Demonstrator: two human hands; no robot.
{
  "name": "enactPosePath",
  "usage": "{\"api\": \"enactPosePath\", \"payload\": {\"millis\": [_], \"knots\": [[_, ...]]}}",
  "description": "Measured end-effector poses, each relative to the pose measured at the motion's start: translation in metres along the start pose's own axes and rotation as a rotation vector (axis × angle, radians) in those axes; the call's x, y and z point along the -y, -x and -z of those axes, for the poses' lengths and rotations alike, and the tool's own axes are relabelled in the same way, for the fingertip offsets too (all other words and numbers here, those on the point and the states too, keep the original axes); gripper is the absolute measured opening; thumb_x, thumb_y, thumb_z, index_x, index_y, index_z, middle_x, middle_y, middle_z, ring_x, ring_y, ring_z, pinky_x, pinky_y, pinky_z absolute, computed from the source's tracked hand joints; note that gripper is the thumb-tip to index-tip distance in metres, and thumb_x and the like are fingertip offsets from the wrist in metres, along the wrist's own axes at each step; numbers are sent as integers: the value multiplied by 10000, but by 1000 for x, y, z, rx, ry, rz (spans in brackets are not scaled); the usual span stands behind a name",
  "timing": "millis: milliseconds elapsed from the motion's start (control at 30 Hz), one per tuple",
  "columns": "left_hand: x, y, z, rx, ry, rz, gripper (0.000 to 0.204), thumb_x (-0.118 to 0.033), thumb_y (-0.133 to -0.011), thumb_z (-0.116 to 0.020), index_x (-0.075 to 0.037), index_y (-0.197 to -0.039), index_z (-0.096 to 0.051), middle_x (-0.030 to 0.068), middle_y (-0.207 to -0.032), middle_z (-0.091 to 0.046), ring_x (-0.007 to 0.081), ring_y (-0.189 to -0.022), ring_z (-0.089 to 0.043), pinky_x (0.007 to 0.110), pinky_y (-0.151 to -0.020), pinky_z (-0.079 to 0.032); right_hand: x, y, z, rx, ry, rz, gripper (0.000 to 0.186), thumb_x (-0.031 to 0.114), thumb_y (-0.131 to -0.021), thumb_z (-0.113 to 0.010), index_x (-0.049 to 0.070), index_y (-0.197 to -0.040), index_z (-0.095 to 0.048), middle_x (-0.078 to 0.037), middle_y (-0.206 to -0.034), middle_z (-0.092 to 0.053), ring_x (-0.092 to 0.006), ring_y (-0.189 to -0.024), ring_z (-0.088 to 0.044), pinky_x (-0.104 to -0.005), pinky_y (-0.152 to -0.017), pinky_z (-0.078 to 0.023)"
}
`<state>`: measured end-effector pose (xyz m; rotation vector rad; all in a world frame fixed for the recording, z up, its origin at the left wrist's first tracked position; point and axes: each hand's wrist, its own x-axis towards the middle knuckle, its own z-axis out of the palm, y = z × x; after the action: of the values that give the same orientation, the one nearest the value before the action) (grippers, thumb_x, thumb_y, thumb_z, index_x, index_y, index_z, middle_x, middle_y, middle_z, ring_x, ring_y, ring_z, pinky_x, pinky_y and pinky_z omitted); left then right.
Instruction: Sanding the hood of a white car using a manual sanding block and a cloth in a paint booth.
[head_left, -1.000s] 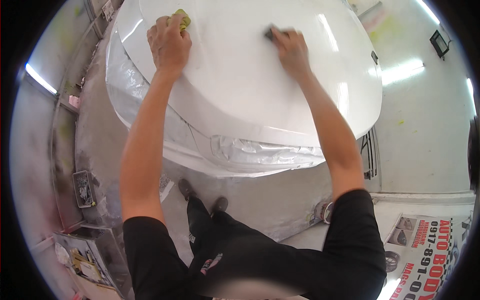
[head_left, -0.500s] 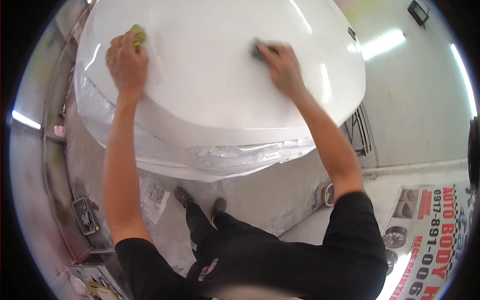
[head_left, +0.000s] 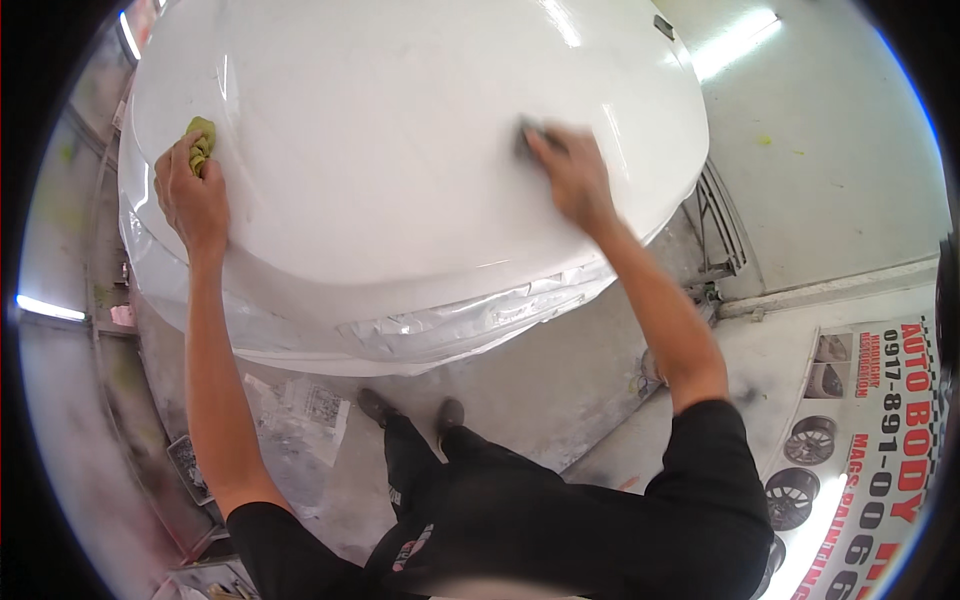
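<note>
A glossy white car hood (head_left: 390,150) spreads out in front of me. My left hand (head_left: 193,200) is at its left side, fingers closed round a crumpled yellow-green cloth (head_left: 202,135) that pokes out above them. Farther right, my right hand (head_left: 578,178) grips a small dark grey pad (head_left: 524,140) against the hood. Motion blurs this hand and the pad, so the pad's exact kind is unclear. Clear plastic sheeting (head_left: 440,330) covers the car's front below the hood edge.
Newspaper sheets (head_left: 310,410) lie on the grey floor near my shoes (head_left: 450,412). A dark metal frame (head_left: 722,215) leans by the right wall. On the right hangs a printed banner (head_left: 840,430) with wheel pictures. A tray (head_left: 185,465) sits at lower left.
My left hand and the cloth are lower and farther left in the picture. The right hand with the pad is also lower. The whole view has shifted somewhat.
</note>
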<state>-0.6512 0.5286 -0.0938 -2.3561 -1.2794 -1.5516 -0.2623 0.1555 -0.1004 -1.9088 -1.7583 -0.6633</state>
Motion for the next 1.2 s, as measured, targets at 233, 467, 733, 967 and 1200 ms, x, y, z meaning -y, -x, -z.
{"api": "enactPosePath", "payload": {"millis": [233,467,733,967,1200], "knots": [[-8,-7,17,152,45,-2,404,-62,-971,-654,-105,-1368,-720,129,-1354,-672,345,-1292,-634,480,-1144,-499,15,-37,1,-99,38,-120,461,8,-951,-690,159,-1376,-786,-170,-1268,-716,-392,-1111,-646,-489,-975,-556],[-3,-2,4,118,34,63,409,-69,-968,-647,-98,-1369,-722,148,-1339,-673,349,-1272,-642,484,-1119,-515,0,50,38,-67,90,22,442,9,-950,-718,146,-1359,-810,-172,-1370,-733,-394,-1179,-679,-485,-996,-580],[-10,-5,18,155,44,-10,409,-65,-967,-638,-91,-1365,-726,160,-1343,-679,358,-1280,-636,482,-1136,-501,-46,-74,-15,-147,-22,30,471,24,-975,-700,199,-1404,-786,-123,-1310,-723,-361,-1130,-651,-449,-1015,-552],[3,2,7,87,18,20,404,-66,-969,-650,-101,-1361,-740,142,-1321,-691,351,-1259,-645,480,-1129,-502,1,69,61,68,-263,-181,346,119,-1057,-680,184,-1379,-785,-160,-1243,-732,-396,-1109,-671,-496,-957,-554],[14,-4,9,122,9,-28,397,-97,-993,-659,-109,-1382,-738,151,-1310,-685,353,-1245,-646,466,-1117,-508,-92,-139,-45,24,-232,-57,241,142,-1080,-657,99,-1287,-774,-219,-1192,-743,-427,-1103,-657,-501,-998,-551]]}}
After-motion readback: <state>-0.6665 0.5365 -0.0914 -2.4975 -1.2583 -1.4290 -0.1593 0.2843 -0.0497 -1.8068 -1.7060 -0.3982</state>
